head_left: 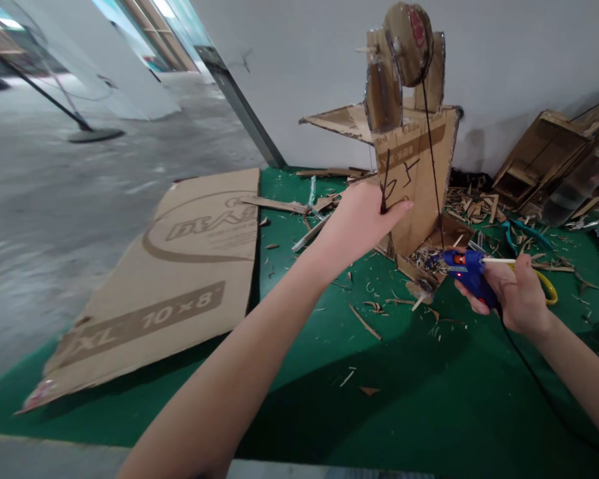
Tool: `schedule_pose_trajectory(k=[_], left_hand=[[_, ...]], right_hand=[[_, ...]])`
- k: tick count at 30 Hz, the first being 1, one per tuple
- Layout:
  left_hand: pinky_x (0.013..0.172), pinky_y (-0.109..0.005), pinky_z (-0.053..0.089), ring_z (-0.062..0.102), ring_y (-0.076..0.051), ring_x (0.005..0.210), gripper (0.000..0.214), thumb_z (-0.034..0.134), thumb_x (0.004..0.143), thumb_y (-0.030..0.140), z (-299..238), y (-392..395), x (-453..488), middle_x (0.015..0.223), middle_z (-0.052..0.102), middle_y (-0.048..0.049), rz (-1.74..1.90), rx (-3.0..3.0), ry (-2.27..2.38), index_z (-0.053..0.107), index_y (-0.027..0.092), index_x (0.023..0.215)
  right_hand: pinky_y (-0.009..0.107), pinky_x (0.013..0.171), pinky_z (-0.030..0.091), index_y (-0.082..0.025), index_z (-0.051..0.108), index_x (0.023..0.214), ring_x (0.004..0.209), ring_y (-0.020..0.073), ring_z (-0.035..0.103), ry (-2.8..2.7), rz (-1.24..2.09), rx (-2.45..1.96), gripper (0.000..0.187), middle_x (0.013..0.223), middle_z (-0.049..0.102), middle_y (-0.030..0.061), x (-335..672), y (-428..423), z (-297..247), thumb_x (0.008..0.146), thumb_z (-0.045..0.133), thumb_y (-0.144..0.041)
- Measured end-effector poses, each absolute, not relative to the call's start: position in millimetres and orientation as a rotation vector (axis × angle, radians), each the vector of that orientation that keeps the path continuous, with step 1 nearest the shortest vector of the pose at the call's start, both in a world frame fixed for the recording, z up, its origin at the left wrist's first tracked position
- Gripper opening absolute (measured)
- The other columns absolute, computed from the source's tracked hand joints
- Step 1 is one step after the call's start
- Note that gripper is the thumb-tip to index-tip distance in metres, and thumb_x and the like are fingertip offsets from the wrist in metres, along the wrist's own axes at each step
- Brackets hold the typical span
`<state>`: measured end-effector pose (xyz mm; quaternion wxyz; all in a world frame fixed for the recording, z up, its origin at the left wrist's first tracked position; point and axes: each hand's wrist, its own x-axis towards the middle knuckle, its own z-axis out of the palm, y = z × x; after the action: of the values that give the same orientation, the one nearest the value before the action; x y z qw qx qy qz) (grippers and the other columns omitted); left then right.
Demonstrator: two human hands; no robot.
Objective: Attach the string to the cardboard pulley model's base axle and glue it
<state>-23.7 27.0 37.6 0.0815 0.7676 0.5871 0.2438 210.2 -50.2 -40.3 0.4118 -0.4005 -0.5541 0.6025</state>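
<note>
A standing cardboard model (419, 179) with a round cardboard wheel (406, 43) at its top rises at centre right. My left hand (362, 213) grips the left edge of its upright panel, thumb across the front and the other fingers largely hidden. A dark string (431, 146) runs down from the wheel along the panel. In my right hand (516, 293) is a blue glue gun (472, 273) with a pale glue stick (499, 260) in its back. Its nozzle points left at the model's low base, by a tangle of thin strands (426, 259).
A large flat cardboard sheet (194, 253) lies left on the green table (329, 392). Cardboard scraps (479, 205) litter the back. Blue-handled pliers (529, 234), a yellow loop handle (549, 289) and a clear bottle (574, 189) are at right. The gun's black cord (539, 396) trails rightward.
</note>
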Motion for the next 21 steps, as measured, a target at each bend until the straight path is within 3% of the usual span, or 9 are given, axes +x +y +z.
schedule_pose_trajectory(k=[5,21], left_hand=[[0.056,-0.027,0.026,0.032,-0.01,0.057,0.041,0.058,0.087,0.046,38.2,26.2,-23.2,0.061,0.023,0.0032,0.665,2.269,1.869,0.035,0.02,0.066],[0.055,-0.029,0.026,0.029,-0.01,0.052,0.045,0.056,0.088,0.046,41.0,25.7,-22.4,0.054,0.023,0.0037,0.633,2.269,1.856,0.032,0.021,0.059]], right_hand=[[0.032,0.045,0.033,-0.016,0.065,0.106,0.046,0.0127,0.044,-1.424,1.521,-0.98,0.087,0.08,0.061,0.0084,211.6,-50.5,-40.0,0.078,0.024,-0.088],[0.029,0.047,0.033,-0.014,0.05,0.136,0.046,0.0101,0.04,-1.38,1.531,-1.029,0.081,0.082,0.061,0.0056,207.9,-53.9,-35.3,0.086,0.031,-0.075]])
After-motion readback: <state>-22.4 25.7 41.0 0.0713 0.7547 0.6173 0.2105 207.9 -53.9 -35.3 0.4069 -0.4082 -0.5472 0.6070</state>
